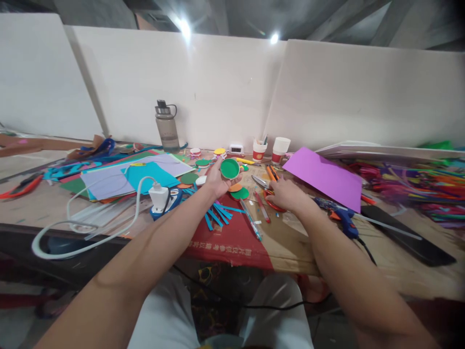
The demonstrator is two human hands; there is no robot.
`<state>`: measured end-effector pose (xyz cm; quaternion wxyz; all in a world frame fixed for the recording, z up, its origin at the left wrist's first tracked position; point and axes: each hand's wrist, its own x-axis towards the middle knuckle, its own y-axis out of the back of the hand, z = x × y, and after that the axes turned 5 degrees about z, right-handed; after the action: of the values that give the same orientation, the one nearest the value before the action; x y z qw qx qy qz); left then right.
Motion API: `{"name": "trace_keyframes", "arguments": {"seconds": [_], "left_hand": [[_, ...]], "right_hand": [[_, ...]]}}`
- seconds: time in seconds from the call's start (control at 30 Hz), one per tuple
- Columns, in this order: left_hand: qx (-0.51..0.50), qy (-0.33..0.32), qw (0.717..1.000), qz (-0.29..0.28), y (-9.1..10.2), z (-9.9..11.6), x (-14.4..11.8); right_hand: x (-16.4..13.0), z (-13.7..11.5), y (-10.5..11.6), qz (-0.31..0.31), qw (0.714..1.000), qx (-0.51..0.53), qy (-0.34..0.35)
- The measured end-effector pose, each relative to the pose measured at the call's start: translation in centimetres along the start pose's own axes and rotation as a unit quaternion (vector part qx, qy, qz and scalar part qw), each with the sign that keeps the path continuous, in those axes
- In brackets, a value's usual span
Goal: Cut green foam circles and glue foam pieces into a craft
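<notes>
Head view of a craft counter (290,242), described left to right. At far left, one white cable (72,228) loops over the counter edge and runs up to one white charger block (159,195). Behind it lies a fanned stack of coloured paper sheets (119,177), with one grey water bottle (166,125) standing upright against the white partition.

The left hand (218,179) is raised just above the counter, palm up, fingers curled part-way around one green disc (230,168), which it holds by the rim. Below the hand lie one orange disc (235,187) and one further green disc (240,194), overlapping each other on the red printed surface. Several blue paper strips (218,213) are spread beside the left forearm; their exact number cannot be told.

Behind the hands stand two paper cups (271,149), the left one holding pens. One pen (251,221) lies on the counter between the two forearms.

The right hand (285,194) rests palm down, fingers loosely bent over the red handles of one pair of scissors (264,186), whose blades point left and away; whether the fingers actually grip the handles cannot be told.

Right of that hand lie one purple sheet (325,175), one blue glue gun (343,218), and a heap of mixed coloured strips (417,186).
</notes>
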<state>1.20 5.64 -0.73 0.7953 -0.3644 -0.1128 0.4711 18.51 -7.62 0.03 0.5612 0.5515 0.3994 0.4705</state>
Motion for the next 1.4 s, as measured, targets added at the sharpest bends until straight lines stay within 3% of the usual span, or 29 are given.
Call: {"name": "trace_keyframes", "arguments": {"seconds": [0.27, 0.37, 0.43, 0.57, 0.63, 0.77, 0.9, 1.0, 1.17, 1.4], "left_hand": [[0.004, -0.009, 1.0, 0.009, -0.3, 0.1, -0.1], [0.002, -0.009, 1.0, 0.007, -0.2, 0.1, -0.1], [0.001, -0.009, 1.0, -0.006, -0.2, 0.2, -0.2], [-0.006, -0.024, 0.999, -0.031, -0.3, 0.5, -0.3], [-0.016, -0.043, 0.998, -0.053, -0.3, 0.7, -0.4], [-0.01, -0.088, 0.991, -0.103, -0.2, 1.0, -0.7], [0.006, -0.126, 0.987, -0.101, 0.0, 1.0, -0.7], [-0.003, -0.133, 0.988, -0.085, 0.2, 1.0, -0.2], [-0.03, -0.125, 0.991, -0.037, 0.3, 1.0, 0.3], [-0.02, -0.134, 0.989, -0.067, 0.0, 1.0, -0.1]], "right_hand": [[0.3, 0.3, -1.1, -0.02, 0.998, 0.043, -0.03], [0.5, 0.2, -1.1, 0.002, 0.997, 0.058, -0.047], [0.7, 0.2, -0.8, 0.051, 0.992, 0.096, -0.069], [0.5, -0.1, 0.3, 0.184, 0.938, 0.287, -0.061], [0.0, -0.6, 0.9, 0.199, 0.904, 0.379, -0.028], [-1.2, -1.9, 1.4, 0.152, 0.847, 0.504, 0.074], [-2.0, -2.7, 2.0, 0.14, 0.855, 0.482, 0.134], [-2.5, -3.1, 2.7, 0.1, 0.853, 0.497, 0.124], [-3.1, -3.5, 3.0, 0.01, 0.811, 0.579, 0.082], [-3.9, -3.9, 3.5, -0.058, 0.786, 0.61, 0.08]]}}
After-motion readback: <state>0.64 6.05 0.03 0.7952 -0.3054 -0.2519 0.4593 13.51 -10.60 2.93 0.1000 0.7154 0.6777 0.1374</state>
